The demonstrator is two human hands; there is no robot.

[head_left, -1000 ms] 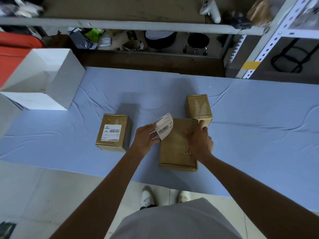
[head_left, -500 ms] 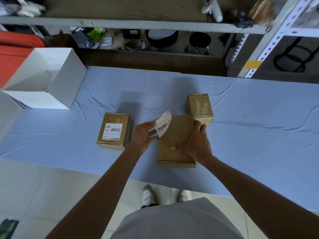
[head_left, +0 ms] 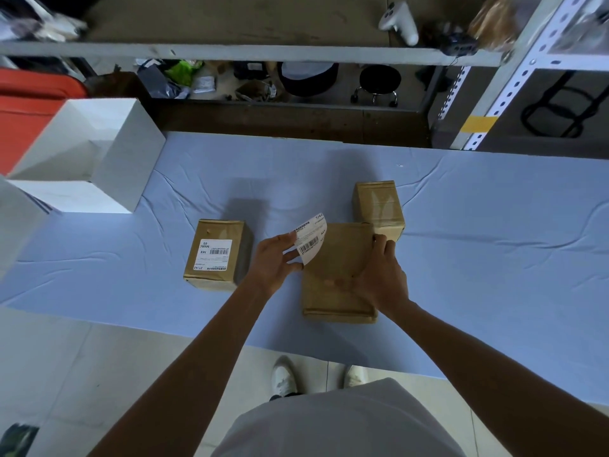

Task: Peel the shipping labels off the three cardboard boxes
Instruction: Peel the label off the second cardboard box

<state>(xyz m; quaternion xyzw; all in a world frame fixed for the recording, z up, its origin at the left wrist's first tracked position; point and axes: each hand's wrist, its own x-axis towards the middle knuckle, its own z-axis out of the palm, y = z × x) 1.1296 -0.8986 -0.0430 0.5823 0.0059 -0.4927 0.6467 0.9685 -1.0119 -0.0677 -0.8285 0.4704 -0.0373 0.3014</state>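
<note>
Label (head_left: 309, 240), curled clear of the middle box (head_left: 333, 291) on the bench (head_left: 494, 242), is pinched by the left hand (head_left: 275, 262). Right hand (head_left: 379, 275) grips that box's far-right edge. Small box (head_left: 379, 209) touches behind; left box (head_left: 227, 278) apart, labelled.

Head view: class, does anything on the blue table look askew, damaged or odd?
Nothing damaged or spilled. Only the label curls upward, pinched in the left hand, peeled up from the middle box that the right hand holds.

Brown boxes (head_left: 336, 275) — white barcoded label (head_left: 309, 240) — blue cloth (head_left: 494, 242).
</note>
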